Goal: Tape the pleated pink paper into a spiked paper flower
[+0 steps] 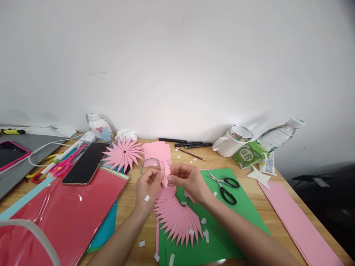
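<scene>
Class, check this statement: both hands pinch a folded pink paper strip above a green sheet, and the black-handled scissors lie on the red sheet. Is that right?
Not quite. The head view shows the black-handled scissors lying on the green sheet, not the red sheet. The rest stands: the left hand and the right hand both pinch the folded pink paper strip above the green sheet.

Upright pink paper strip (pixel 166 173), pinched

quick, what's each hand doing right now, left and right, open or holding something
Left hand: closed, pinching the small folded pink paper strip.
Right hand: closed, pinching the same strip from the other side.
</scene>
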The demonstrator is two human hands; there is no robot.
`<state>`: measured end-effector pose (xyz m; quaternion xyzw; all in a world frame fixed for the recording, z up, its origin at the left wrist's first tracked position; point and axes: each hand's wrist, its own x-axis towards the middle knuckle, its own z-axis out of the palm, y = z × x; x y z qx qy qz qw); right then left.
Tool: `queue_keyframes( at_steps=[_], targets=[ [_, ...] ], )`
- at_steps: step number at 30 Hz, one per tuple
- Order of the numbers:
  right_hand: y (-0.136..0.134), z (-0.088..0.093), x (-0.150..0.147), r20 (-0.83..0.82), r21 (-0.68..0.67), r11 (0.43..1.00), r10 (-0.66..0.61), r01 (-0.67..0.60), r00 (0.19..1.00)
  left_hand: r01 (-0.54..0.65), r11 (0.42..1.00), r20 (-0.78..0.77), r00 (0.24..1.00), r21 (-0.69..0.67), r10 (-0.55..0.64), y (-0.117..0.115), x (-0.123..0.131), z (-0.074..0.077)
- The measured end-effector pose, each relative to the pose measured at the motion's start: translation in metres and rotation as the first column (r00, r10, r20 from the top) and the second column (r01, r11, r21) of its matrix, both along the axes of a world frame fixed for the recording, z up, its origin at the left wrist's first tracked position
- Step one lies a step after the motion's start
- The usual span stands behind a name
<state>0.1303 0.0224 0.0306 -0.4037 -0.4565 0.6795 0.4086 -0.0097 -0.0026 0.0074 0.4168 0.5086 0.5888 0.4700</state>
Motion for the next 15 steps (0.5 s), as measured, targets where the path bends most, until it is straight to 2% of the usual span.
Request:
queue_keyframes(
  at_steps=[5,15],
  targets=[
    [0.0003,0.0000,-0.0002,0.075,0.079,0.997,-0.016,0.010,0.997,0.032,0.999,0.030,0.999,0.008,-0.032,0.0005,-0.0002,0.0027],
    [-0.0004,-0.0020,-0.0003,0.107,0.116,0.993,-0.016,0.003,0.994,0.046,0.999,0.038,0.998,0.016,-0.047,0.0011,0.0017,0.0031]
  ],
)
